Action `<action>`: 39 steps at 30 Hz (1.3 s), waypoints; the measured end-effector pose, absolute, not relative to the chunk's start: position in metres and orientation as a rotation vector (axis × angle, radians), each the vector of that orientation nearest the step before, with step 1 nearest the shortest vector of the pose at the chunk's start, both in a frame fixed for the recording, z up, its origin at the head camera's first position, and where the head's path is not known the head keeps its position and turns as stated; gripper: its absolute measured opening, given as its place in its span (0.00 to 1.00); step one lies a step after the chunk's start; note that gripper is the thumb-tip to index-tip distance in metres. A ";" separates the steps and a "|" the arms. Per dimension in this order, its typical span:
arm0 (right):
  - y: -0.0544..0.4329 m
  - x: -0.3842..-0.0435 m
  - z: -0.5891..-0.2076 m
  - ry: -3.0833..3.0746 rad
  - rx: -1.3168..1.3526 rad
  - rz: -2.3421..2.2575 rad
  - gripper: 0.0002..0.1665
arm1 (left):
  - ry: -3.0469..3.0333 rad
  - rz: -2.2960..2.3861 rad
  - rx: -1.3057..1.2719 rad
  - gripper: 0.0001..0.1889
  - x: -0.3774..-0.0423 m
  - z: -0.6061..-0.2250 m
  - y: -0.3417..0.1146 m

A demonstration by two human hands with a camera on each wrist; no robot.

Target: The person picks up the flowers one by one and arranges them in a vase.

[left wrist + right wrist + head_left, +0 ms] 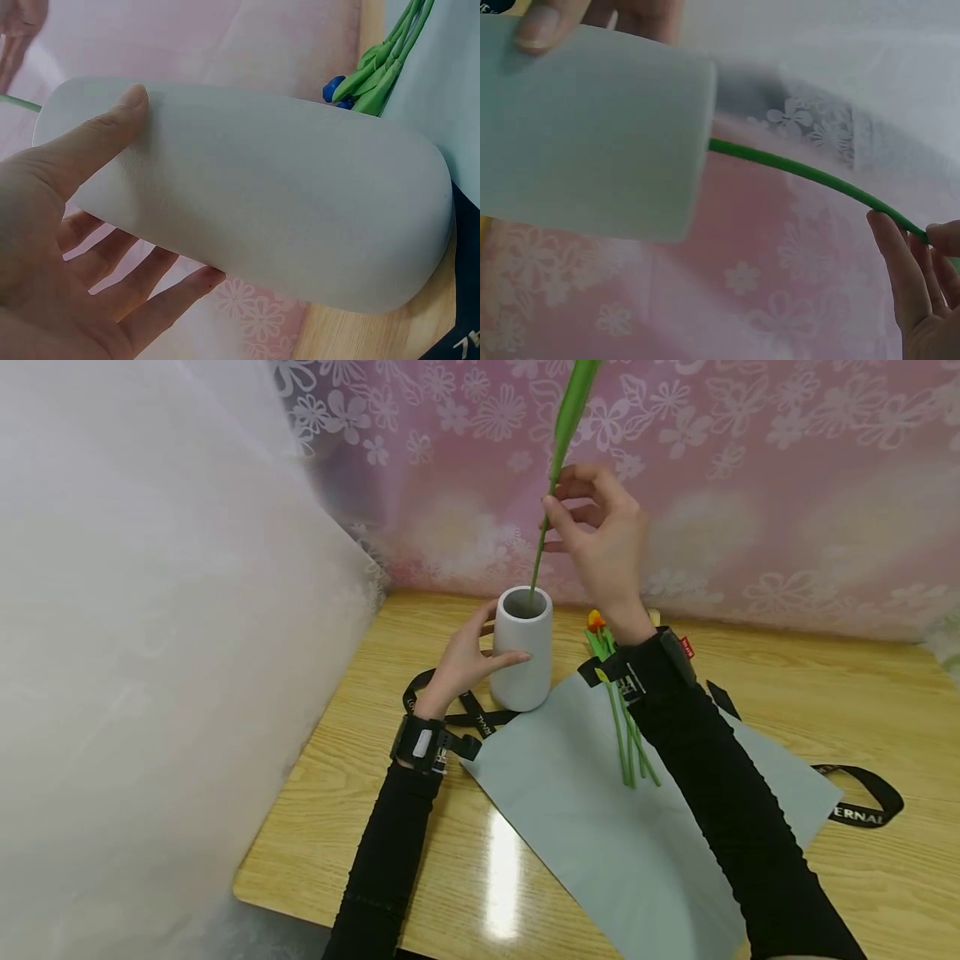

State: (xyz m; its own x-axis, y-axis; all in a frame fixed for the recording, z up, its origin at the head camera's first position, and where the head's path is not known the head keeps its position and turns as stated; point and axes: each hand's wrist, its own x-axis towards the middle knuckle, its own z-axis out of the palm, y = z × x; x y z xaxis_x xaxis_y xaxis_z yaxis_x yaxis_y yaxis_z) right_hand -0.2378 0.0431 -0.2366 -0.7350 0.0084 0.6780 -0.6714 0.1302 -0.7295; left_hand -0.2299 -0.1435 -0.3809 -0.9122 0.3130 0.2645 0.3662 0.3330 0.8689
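Observation:
My left hand (468,656) grips a white vase (525,670) that stands upright near the back of the table. The thumb lies across the vase's near side, and the other fingers reach along its far side. Above the vase my right hand (606,535) pinches a green flower stem (802,171) between thumb and fingers. The stem's lower end is inside the vase mouth. A broad green leaf (573,406) rises above that hand; the stem's top is out of frame. Several tulips (596,621) lie to the right, partly covered by the right wrist.
A pale grey-green sheet (600,827) lies over the wooden table (360,793), under the tulip stems. Black lettered ribbon (474,713) lies behind the left wrist, and another ribbon loop (862,815) is at the right. A pink floral curtain (465,502) hangs behind the table.

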 end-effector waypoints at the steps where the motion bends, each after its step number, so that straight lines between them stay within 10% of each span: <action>1: 0.043 -0.239 -0.242 -1.904 0.623 1.646 0.17 | -2.525 -1.670 -0.642 0.45 -0.230 -0.381 -0.143; 39: 0.046 -0.247 -0.345 -2.189 0.391 1.722 0.18 | -2.539 -1.704 -0.609 0.45 -0.229 -0.381 -0.142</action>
State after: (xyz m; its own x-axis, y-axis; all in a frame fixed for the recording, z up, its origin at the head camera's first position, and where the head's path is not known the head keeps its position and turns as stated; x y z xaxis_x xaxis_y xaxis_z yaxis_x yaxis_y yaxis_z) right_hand -0.2466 0.0460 -0.3452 -0.9088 -0.0131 0.4169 -0.4083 0.2326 -0.8827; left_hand -0.2295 -0.1420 -0.3811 -0.9234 0.3053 0.2327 0.3310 0.3263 0.8854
